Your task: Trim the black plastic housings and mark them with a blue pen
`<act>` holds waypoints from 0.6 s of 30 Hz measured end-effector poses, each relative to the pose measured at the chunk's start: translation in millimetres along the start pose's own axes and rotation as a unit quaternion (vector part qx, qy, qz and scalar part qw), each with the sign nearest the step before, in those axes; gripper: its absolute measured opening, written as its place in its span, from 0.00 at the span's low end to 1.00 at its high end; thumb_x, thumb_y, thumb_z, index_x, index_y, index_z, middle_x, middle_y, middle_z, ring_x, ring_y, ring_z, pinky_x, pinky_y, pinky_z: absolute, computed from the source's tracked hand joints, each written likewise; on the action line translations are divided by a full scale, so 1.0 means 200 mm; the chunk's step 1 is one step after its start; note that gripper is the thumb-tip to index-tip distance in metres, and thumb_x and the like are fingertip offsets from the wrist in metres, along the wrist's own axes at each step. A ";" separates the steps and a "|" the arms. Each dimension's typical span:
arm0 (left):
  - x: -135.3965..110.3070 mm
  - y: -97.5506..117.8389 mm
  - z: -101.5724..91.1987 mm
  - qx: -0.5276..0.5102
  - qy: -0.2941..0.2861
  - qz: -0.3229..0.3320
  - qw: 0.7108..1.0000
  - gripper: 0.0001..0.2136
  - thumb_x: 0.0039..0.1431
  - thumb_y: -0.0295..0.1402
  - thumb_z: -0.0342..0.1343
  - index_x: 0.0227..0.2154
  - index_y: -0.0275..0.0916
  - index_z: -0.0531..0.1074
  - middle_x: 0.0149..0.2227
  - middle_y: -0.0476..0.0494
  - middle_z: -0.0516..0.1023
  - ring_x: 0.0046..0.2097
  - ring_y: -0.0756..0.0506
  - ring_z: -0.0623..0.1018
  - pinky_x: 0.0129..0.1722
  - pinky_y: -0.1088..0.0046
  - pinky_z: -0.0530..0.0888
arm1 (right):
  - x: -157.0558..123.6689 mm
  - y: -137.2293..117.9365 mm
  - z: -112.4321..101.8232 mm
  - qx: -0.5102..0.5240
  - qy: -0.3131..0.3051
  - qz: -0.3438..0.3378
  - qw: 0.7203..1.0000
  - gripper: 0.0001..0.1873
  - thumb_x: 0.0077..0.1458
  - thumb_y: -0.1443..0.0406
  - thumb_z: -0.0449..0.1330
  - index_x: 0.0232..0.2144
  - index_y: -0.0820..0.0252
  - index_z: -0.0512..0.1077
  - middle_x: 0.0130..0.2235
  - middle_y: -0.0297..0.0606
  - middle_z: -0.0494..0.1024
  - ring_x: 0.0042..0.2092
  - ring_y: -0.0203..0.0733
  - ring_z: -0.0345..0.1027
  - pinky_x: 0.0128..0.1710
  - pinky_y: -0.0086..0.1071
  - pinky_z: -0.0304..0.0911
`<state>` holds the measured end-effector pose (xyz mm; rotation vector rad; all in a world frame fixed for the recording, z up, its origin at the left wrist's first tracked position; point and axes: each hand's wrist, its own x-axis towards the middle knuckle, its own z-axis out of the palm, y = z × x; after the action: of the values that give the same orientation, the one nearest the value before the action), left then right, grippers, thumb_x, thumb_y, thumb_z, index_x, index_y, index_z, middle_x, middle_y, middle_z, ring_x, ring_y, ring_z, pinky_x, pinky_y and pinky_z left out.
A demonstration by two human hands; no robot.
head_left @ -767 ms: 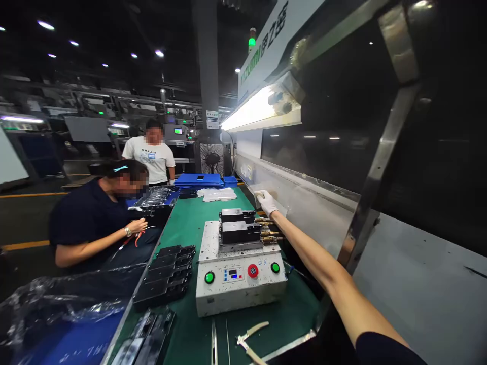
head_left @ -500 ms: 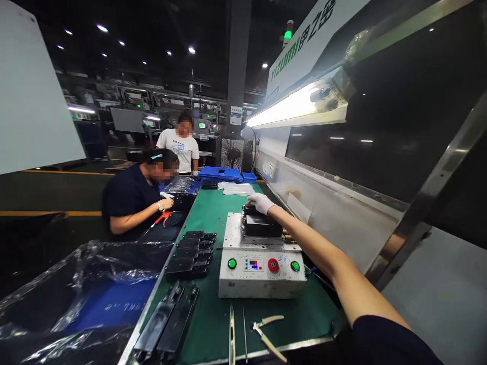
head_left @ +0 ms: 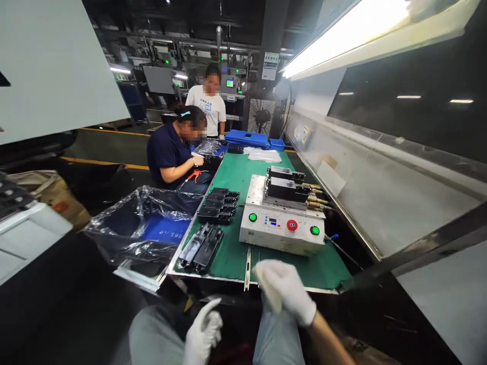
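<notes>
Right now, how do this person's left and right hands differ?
The left hand sits lower in view; the right hand is higher, partly in front of the green tabletop. The left hand shows nothing in its grip, while the right hand is closed on a pale, blurred object. Both are gloved in white.

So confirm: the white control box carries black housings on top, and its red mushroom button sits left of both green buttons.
Not quite: the head view shows the red mushroom button between the two green buttons. The white control box does carry black housings on top.
</notes>
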<state>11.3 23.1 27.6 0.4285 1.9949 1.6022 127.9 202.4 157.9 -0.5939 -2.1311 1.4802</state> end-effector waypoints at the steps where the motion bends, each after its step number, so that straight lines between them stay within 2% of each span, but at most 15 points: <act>1: -0.01 0.07 0.04 -0.043 -0.023 0.034 0.998 0.31 0.42 0.64 0.62 0.45 0.51 0.80 0.23 0.48 0.75 0.24 0.41 0.76 0.23 0.61 0.76 | -0.11 0.06 0.07 0.048 0.001 0.028 0.998 0.29 0.52 0.38 0.62 0.29 0.56 0.82 0.28 0.41 0.81 0.31 0.46 0.73 0.31 0.36 0.71; 2: -0.02 0.14 0.07 -0.072 -0.047 0.068 0.994 0.31 0.43 0.62 0.64 0.45 0.46 0.80 0.24 0.47 0.75 0.25 0.43 0.75 0.25 0.64 0.76 | -0.21 0.10 0.14 0.095 0.002 0.061 0.994 0.30 0.54 0.37 0.61 0.30 0.57 0.82 0.27 0.40 0.80 0.29 0.44 0.71 0.29 0.35 0.69; 4: -0.03 0.27 0.14 -0.072 -0.068 0.072 0.992 0.26 0.49 0.61 0.61 0.36 0.41 0.81 0.22 0.48 0.72 0.24 0.47 0.71 0.24 0.70 0.72 | -0.37 0.16 0.24 0.183 0.007 0.127 0.975 0.32 0.55 0.37 0.61 0.34 0.60 0.81 0.26 0.39 0.77 0.26 0.40 0.67 0.25 0.32 0.66; 5: -0.04 0.31 0.16 -0.071 -0.076 0.069 0.992 0.25 0.53 0.60 0.57 0.32 0.40 0.80 0.22 0.48 0.71 0.23 0.49 0.69 0.23 0.72 0.70 | -0.43 0.17 0.26 0.218 0.013 0.155 0.964 0.32 0.55 0.38 0.61 0.35 0.61 0.80 0.26 0.38 0.76 0.24 0.39 0.65 0.24 0.31 0.64; 7: -0.04 0.36 0.20 -0.067 -0.106 0.064 0.990 0.24 0.58 0.57 0.54 0.32 0.39 0.78 0.24 0.48 0.72 0.24 0.50 0.68 0.24 0.73 0.68 | -0.51 0.18 0.29 0.269 0.042 0.188 0.944 0.29 0.56 0.39 0.62 0.36 0.60 0.79 0.26 0.36 0.74 0.23 0.36 0.62 0.22 0.30 0.60; 9: -0.06 0.38 0.22 -0.062 -0.153 0.066 0.984 0.21 0.60 0.54 0.55 0.36 0.39 0.78 0.28 0.47 0.76 0.28 0.48 0.71 0.29 0.73 0.69 | -0.55 0.19 0.28 0.300 0.078 0.188 0.932 0.27 0.58 0.41 0.63 0.33 0.59 0.78 0.26 0.35 0.73 0.22 0.34 0.59 0.21 0.28 0.57; 11: -0.07 0.40 0.23 -0.050 -0.188 0.074 0.978 0.18 0.57 0.51 0.60 0.35 0.39 0.79 0.30 0.46 0.77 0.32 0.47 0.73 0.33 0.72 0.71 | -0.58 0.19 0.26 0.313 0.091 0.170 0.930 0.25 0.59 0.43 0.63 0.31 0.59 0.76 0.26 0.36 0.73 0.23 0.34 0.59 0.22 0.28 0.55; 14: -0.09 0.43 0.25 -0.027 -0.171 0.083 0.981 0.17 0.58 0.50 0.59 0.29 0.39 0.78 0.27 0.48 0.75 0.31 0.47 0.71 0.33 0.71 0.69 | -0.60 0.19 0.26 0.322 0.091 0.174 0.926 0.25 0.60 0.43 0.62 0.31 0.59 0.76 0.25 0.35 0.72 0.22 0.35 0.61 0.21 0.28 0.56; 16: -0.09 0.46 0.26 -0.022 -0.154 0.086 0.984 0.18 0.62 0.50 0.54 0.33 0.40 0.79 0.29 0.48 0.76 0.31 0.47 0.71 0.34 0.70 0.69 | -0.61 0.19 0.28 0.315 0.112 0.184 0.924 0.26 0.60 0.41 0.60 0.32 0.58 0.76 0.24 0.35 0.71 0.22 0.36 0.61 0.21 0.29 0.57; 18: -0.10 0.49 0.28 -0.022 -0.157 0.096 0.983 0.19 0.61 0.50 0.56 0.40 0.41 0.80 0.34 0.45 0.80 0.36 0.45 0.75 0.39 0.69 0.72 | -0.62 0.21 0.31 0.283 0.122 0.173 0.935 0.27 0.60 0.40 0.60 0.32 0.57 0.78 0.25 0.36 0.73 0.24 0.38 0.64 0.23 0.31 0.62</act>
<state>51.7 79.4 117.5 0.8252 1.7199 1.5745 192.4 96.0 81.6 -0.8990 -1.3587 1.9804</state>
